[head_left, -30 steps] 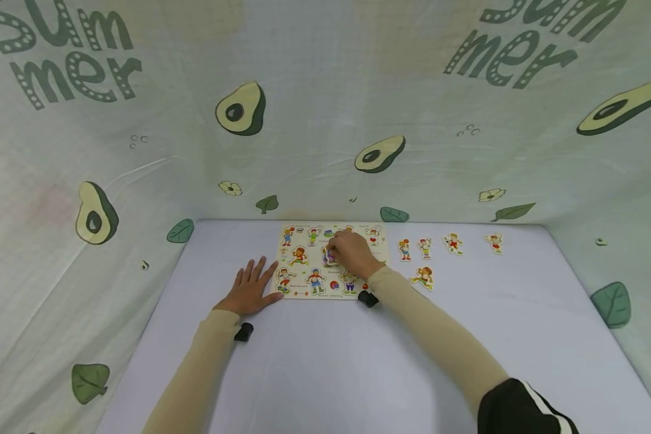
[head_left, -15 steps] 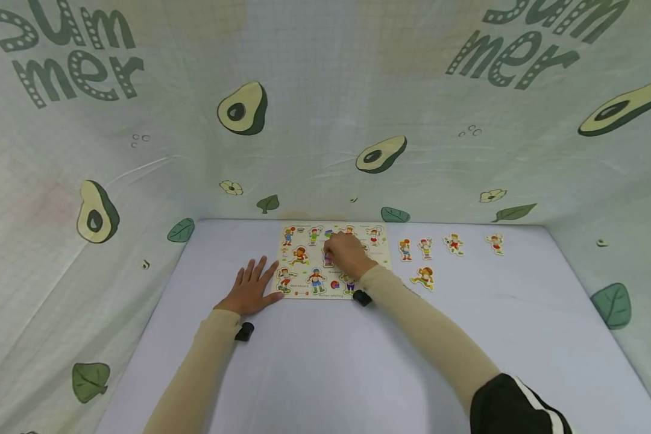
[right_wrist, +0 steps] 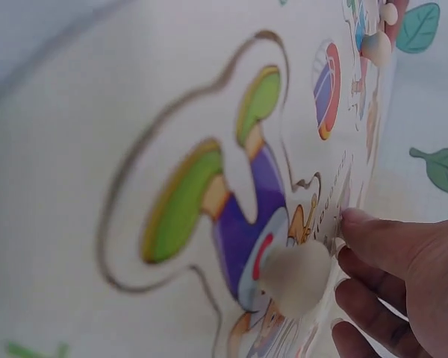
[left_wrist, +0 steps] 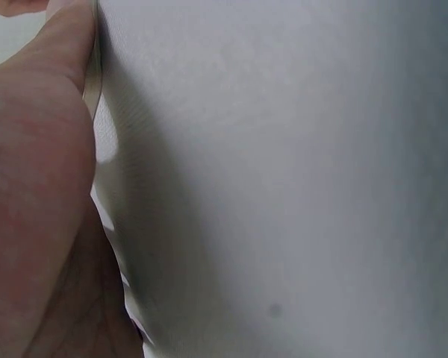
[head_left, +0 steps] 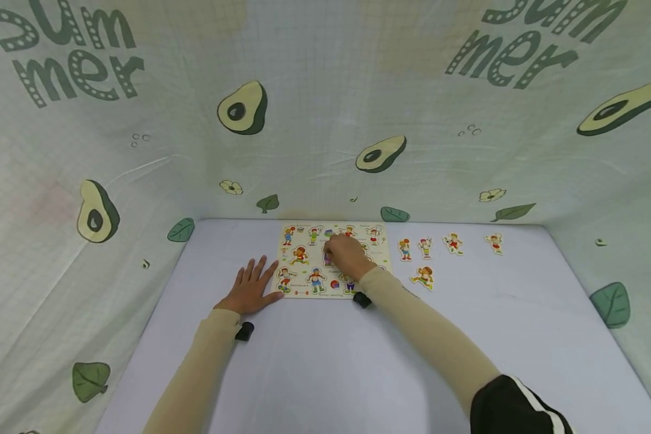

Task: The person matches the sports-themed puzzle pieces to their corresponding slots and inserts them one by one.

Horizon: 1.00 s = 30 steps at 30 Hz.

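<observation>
A cream peg puzzle board (head_left: 327,289) with colourful sports figures lies at the back of the white table. My left hand (head_left: 251,289) rests palm down at its left edge, fingers spread; the left wrist view shows only part of this hand (left_wrist: 30,171). Over the board's middle, my right hand (head_left: 349,255) has its fingers curled down on a purple-clothed puzzle piece (head_left: 327,259), mostly hidden under it. The right wrist view shows the thumb and fingers (right_wrist: 381,242) close against the board, beyond another figure's white knob (right_wrist: 299,280).
Right of the board lie several loose puzzle pieces, among them a running figure (head_left: 424,277) and, farthest out, a lone figure (head_left: 495,243). A pale curtain (head_left: 309,120) with avocado prints rises behind the table and along both sides.
My right hand has shifted slightly left over the middle piece, then stayed there, and that piece looks more upright. The left hand and the loose pieces have not moved.
</observation>
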Tool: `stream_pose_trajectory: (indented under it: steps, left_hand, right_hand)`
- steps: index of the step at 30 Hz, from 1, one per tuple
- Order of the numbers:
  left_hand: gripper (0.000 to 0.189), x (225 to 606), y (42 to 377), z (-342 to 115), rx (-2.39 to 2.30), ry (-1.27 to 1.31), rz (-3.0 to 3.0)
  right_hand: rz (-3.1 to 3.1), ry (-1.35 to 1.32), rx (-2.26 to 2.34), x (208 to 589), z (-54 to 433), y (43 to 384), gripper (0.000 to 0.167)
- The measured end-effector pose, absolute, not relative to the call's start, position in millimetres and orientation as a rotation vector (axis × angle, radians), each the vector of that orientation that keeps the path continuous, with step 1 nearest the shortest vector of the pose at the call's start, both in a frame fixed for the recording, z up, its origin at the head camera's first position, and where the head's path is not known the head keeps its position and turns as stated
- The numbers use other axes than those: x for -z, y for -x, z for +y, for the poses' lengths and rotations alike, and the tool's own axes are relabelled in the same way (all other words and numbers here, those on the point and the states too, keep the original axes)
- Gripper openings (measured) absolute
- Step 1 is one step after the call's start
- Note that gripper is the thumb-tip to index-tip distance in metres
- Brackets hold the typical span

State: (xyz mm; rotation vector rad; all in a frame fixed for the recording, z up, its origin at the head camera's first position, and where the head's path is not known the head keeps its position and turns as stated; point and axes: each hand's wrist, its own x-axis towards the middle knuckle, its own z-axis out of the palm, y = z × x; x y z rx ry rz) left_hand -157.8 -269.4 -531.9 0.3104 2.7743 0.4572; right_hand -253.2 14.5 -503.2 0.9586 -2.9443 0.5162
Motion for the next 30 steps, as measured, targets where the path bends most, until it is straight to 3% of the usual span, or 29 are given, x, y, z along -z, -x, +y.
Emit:
stream_pose_trajectory:
  steps: [14, 22, 30]
  left_hand:
    - [0.091, 537.2, 160.2, -269.6, -0.428, -0.305, 2.781]
    - [0.088, 520.3, 154.3, -259.2, -0.425, -0.290, 2.746]
    - [0.091, 526.8, 155.4, -263.5, -0.415, -0.297, 2.764]
  right_hand:
    - [-2.989, -1.012, -0.671, 501.5, 32.3, 243.0, 0.034]
    - [-2.911, -0.899, -0.704, 499.8, 69.9, 228.1, 0.030]
    - [-2.849, -0.762, -0.724, 491.6, 128.7, 207.9, 0.028]
